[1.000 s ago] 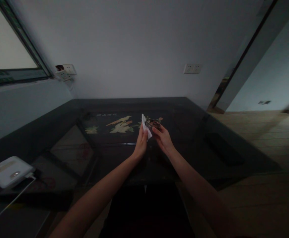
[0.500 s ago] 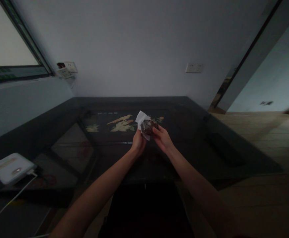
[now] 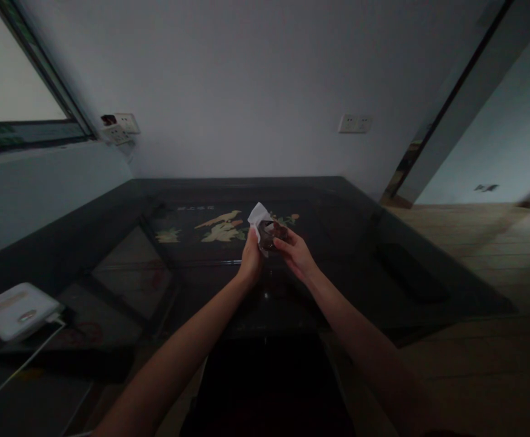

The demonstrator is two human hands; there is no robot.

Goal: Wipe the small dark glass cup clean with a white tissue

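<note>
In the middle of the head view both my hands meet above the dark table (image 3: 338, 267). My left hand (image 3: 250, 258) is closed on a white tissue (image 3: 258, 214), whose crumpled end sticks up past the fingers. Against the tissue lies a small dark brown, shiny, glassy object (image 3: 267, 238); its exact kind is hard to make out in the dim light. My right hand (image 3: 298, 252) grips that object from the right, thumb on the near side. Part of the tissue is hidden behind it.
A white box-shaped device (image 3: 17, 311) with a white cable (image 3: 19, 370) sits at the table's left edge. On the right of the tabletop lies a flat black object (image 3: 410, 273). Wall sockets (image 3: 355, 124) are behind the table, and bird-and-flower decoration (image 3: 222, 227) marks its surface.
The brown object has turned and tilted slightly between my hands, and my right fingers have shifted a little left on it. The tissue stays pressed against it.
</note>
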